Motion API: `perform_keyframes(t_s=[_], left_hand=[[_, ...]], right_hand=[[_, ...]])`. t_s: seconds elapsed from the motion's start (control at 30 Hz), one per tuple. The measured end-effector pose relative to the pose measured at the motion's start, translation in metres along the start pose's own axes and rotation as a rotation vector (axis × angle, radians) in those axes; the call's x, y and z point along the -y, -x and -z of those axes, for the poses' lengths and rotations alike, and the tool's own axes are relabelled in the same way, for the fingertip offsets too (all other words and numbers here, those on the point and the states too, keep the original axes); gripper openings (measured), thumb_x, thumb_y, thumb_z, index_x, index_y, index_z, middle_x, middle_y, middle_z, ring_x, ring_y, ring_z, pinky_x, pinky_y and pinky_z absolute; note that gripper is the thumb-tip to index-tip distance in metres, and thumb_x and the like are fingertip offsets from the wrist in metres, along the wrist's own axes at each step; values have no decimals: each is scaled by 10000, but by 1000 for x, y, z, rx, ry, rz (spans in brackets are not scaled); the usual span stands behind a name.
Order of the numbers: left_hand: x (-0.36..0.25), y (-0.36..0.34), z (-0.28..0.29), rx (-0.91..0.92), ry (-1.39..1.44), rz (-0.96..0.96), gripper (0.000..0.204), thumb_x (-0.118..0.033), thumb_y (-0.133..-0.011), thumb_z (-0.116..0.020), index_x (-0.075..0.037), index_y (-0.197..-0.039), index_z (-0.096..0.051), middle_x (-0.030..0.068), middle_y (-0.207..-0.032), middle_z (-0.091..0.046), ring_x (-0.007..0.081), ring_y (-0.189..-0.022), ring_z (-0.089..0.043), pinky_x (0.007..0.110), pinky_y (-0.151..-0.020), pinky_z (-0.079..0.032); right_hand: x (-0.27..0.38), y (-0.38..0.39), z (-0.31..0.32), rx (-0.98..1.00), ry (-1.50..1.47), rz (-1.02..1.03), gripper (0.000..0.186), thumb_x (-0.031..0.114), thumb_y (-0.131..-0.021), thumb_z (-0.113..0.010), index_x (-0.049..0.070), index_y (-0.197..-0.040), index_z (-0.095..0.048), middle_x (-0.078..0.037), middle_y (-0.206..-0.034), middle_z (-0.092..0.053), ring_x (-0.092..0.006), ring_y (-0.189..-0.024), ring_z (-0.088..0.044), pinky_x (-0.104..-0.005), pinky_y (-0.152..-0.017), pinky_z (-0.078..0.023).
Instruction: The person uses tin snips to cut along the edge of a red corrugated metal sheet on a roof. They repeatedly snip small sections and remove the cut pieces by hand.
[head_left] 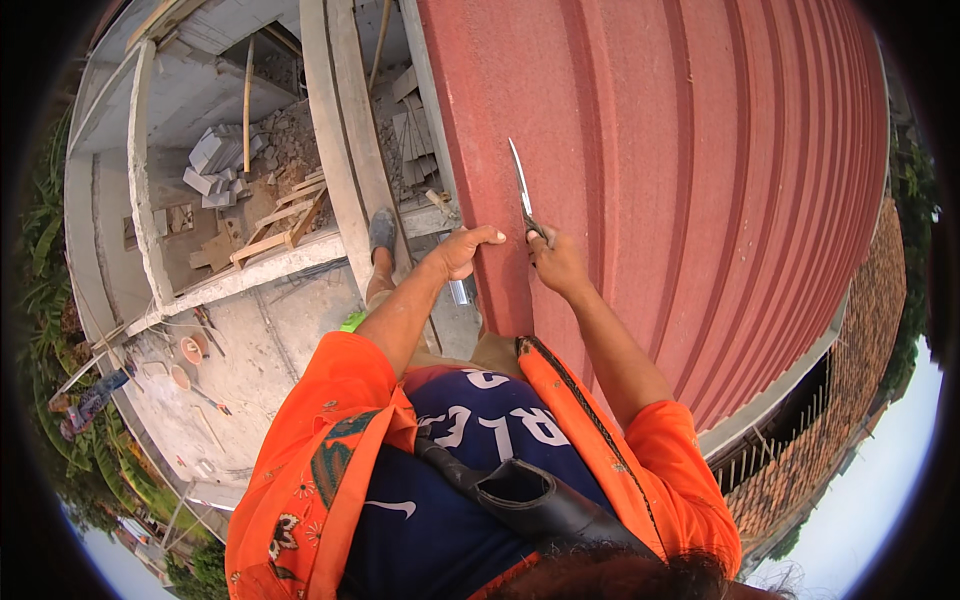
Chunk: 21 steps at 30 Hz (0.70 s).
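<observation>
My left hand [462, 250] is closed on the near left edge of a red ribbed roofing sheet [650, 170], its thumb lying on the top surface. Just to the right, my right hand [555, 255] grips the dark handle of a cutting tool [519, 175], which looks like metal shears, with a long silver blade pointing away from me over the sheet. A small shiny metal piece [459, 291] shows below my left hand; what it belongs to is unclear.
My foot [383, 232] rests on a long narrow beam [335, 120] left of the sheet. Beyond lies an open concrete structure with pale blocks [218, 150], a wooden ladder-like frame [280, 225] and a lower slab [250, 380] holding buckets [194, 348]. A tiled roof [840, 370] borders the right.
</observation>
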<state>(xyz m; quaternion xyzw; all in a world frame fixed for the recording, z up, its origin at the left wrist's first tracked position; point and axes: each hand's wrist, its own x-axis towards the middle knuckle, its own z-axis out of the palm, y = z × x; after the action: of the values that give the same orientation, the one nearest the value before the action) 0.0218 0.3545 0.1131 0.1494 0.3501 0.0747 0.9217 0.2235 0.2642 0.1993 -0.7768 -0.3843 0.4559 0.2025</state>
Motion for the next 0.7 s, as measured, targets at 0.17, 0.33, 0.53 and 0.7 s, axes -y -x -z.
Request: perform_keyframes(t_s=[0.17, 0.33, 0.53, 0.7], left_hand=[[-8, 9, -10, 12, 13, -13, 484, -196, -925, -797, -56, -1369, -664, 113, -1290, -720, 274, -1193, -702, 490, -1064, -580], [-8, 7, -7, 1, 5, 6, 470, -193, -930, -797, -58, -1361, -668, 107, -1293, -719, 269, -1201, -695, 481, -1073, -574], [-7, 5, -3, 25, 27, 4, 412, -195, -924, -804, -55, -1296, -698, 101, -1254, -736, 258, -1177, -700, 469, -1067, -567], [2, -7, 6, 34, 25, -3, 320, -237, -905, -835, -75, -1170, -758, 86, -1209, -748, 256, -1174, -692, 489, -1078, -539]], right_hand=[[27, -1, -7, -84, 184, -59, 508, 413, -1152, -497, -17, -1012, -727, -348, -966, -725, -579, -960, -691, -623, -821, -517], [21, -5, -15, -181, 285, 7, 567, 451, -1160, -457, -17, -1017, -744, -359, -969, -728, -594, -956, -686, -664, -852, -516], [29, -2, -11, -165, 279, -2, 536, 421, -1153, -482, -33, -1020, -735, -382, -982, -714, -602, -977, -679, -665, -856, -513], [-2, -6, -4, 5, 38, 23, 336, 287, -1125, -572, -21, -1102, -705, -229, -956, -745, -400, -897, -720, -514, -810, -546]])
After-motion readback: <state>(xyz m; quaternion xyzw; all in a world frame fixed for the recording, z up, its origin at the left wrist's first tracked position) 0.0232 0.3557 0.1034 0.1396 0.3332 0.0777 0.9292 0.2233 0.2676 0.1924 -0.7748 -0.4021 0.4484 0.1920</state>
